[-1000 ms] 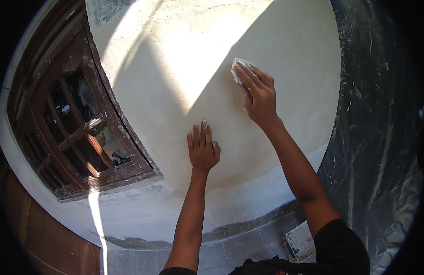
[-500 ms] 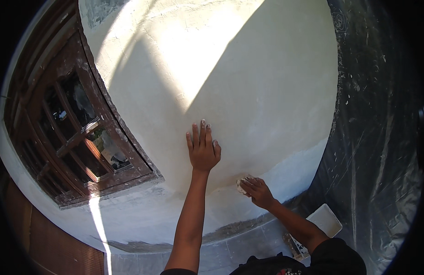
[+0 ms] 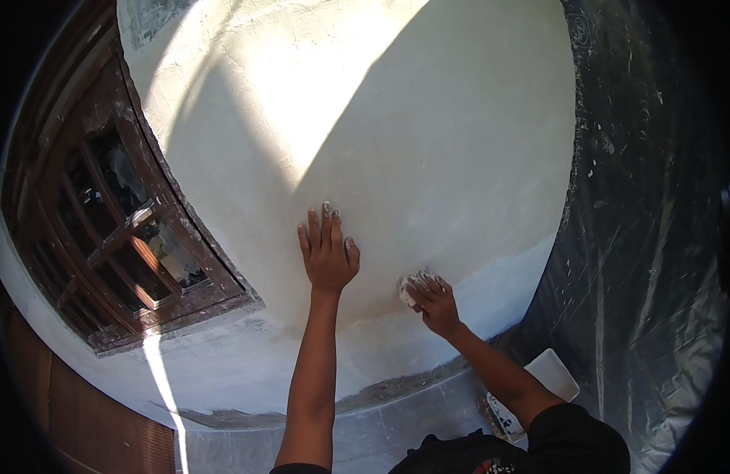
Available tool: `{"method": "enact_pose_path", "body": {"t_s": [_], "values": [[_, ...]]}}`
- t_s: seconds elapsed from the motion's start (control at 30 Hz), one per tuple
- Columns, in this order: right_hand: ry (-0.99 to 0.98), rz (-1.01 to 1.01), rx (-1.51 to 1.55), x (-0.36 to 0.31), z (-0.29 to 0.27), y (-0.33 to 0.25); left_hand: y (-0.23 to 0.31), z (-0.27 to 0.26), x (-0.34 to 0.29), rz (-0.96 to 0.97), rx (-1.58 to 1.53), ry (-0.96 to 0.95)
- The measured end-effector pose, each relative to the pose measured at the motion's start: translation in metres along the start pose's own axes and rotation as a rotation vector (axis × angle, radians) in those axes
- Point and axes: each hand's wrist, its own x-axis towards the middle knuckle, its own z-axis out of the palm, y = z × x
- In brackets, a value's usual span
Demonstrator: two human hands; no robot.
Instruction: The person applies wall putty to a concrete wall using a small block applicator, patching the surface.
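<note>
1. Work surface: pale wall, bounded by window at 9 o'clock and dark sheet at 3 o'clock; bare expanse at 1 o'clock.
2. Left hand: 8 o'clock; flat on wall, fingers spread, grip released.
3. Right hand: between 4 and 5 o'clock; grasping white-smeared wad at wall.
4. White tray: 4 o'clock, beside right forearm; contents unclear.

You wear black short-sleeved shirt, its front bearing small red-and-white print, partly cut off by lower edge. Your right sleeve loose, plain black; left sleeve same black, only hem showing. Forearms bare below. Your left hand bare, white residue on fingertips; right hand bare, fingers whitened too.
</note>
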Motion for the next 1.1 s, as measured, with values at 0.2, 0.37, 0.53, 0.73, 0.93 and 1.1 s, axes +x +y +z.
{"method": "enact_pose_path", "body": {"t_s": [0.2,0.37,0.53,0.73,0.93,1.1], "values": [[-0.043,-0.043,0.095,-0.022,-0.025,-0.01,-0.003,-0.002,-0.002,0.001,0.036,0.005],[0.448,-0.179,-0.067,0.199,-0.126,0.014,-0.002,-0.004,-0.006,-0.012,0.049,0.007],[0.431,-0.209,-0.171,0.208,-0.098,0.051,0.0,-0.001,-0.004,-0.005,0.047,-0.011],[-0.116,-0.146,-0.143,-0.024,-0.039,0.053,0.0,-0.003,0.002,0.001,0.058,0.002],[0.044,-0.192,-0.023,0.05,-0.102,0.039,0.002,0.001,-0.005,-0.024,0.089,0.011],[0.518,-0.241,-0.197,0.242,-0.173,0.053,0.0,-0.004,-0.002,-0.015,0.105,0.013]]}}
